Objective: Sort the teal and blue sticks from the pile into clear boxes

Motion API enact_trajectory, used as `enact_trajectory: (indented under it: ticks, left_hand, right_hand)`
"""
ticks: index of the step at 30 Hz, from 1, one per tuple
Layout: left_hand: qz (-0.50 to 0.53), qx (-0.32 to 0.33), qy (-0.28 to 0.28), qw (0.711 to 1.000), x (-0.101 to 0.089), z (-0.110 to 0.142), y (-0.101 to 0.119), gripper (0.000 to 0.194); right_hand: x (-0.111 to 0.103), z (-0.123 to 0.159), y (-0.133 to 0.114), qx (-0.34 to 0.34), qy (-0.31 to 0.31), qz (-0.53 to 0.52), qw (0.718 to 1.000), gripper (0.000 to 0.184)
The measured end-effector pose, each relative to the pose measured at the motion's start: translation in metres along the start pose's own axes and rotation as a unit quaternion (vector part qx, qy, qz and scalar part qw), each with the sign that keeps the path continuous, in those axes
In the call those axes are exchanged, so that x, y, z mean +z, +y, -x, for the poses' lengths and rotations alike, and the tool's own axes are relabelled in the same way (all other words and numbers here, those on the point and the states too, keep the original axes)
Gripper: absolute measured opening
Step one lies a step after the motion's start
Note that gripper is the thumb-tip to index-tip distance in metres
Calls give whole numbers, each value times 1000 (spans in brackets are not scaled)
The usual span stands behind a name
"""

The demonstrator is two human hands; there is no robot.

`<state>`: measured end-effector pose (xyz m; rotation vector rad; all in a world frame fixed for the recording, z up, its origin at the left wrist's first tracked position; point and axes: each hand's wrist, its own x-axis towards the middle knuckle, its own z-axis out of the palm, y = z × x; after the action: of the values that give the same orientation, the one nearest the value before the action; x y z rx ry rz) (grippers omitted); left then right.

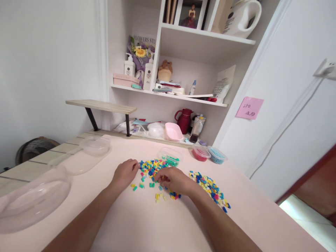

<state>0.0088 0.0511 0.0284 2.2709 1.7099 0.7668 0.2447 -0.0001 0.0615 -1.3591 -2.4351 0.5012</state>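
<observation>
A pile of small colourful plastic pieces lies on the pink tabletop, mixed blue, yellow, green, red and white. At its left edge rests my left hand, fingers curled in; whatever they may hold is hidden. My right hand reaches over the pile's right front part with fingers bent and drawn together, and their tips cannot be made out clearly. Just behind the pile stands a clear plastic tub with green pieces in it. Several loose green and yellow pieces are scattered in front of the hands.
Right of my right forearm spreads a second mixed pile. Behind it stand a tub of red pieces and a tub of blue pieces. Clear plastic lids or trays lie at left. A pink container and red jug stand at the back.
</observation>
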Motion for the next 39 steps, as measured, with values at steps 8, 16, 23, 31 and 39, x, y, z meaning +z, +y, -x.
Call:
enact_trajectory:
  ticks: [8, 16, 23, 31, 39]
  left_hand:
    - [-19, 12, -8, 1000, 1, -1, -2, 28]
    - [-42, 28, -23, 998, -2, 3, 3, 28]
    - [-42, 55, -43, 997, -8, 10, 7, 26]
    - [-27, 55, -45, 997, -8, 9, 3, 27]
    - [-14, 57, -41, 997, -5, 4, -3, 25]
  right_hand:
    - [1, 0, 1, 11, 73, 46, 996, 20]
    - [5, -2, -1, 4, 56, 48, 997, 14]
    - [7, -3, -5, 7, 53, 45, 998, 16]
    - [8, -4, -4, 27, 45, 37, 998, 14]
    - [15, -11, -13, 19, 63, 89, 994, 16]
